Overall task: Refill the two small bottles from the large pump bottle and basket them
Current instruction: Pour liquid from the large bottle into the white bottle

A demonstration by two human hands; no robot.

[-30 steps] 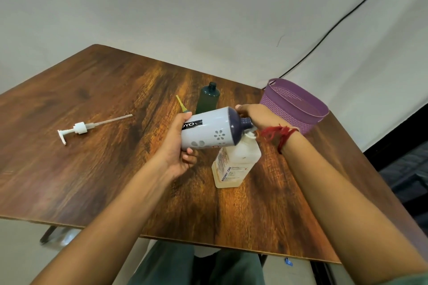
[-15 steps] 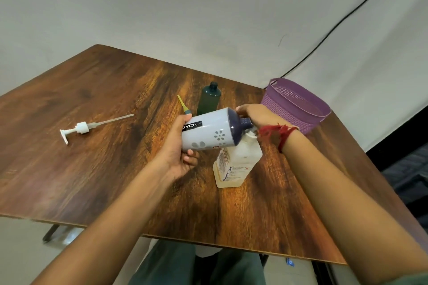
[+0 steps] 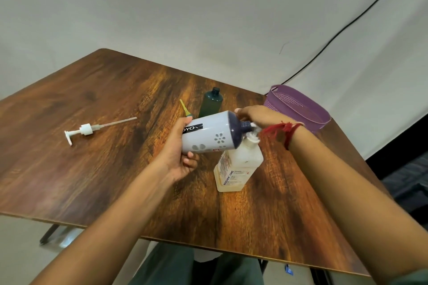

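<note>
Head view: left hand (image 3: 178, 155) wraps the base of a white cylindrical bottle with a dark blue shoulder (image 3: 209, 135), its long axis near level, neck pointing right. Right hand (image 3: 259, 114) pinches that neck, just above a cream plastic bottle's open mouth (image 3: 238, 166) on the wooden table (image 3: 92, 180). A purple perforated basket (image 3: 298, 109) lies beyond, right.

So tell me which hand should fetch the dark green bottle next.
Right hand, probably: it only steadies the neck of the white bottle, whose body the left hand grips, and it's nearer the dark green bottle.
</note>
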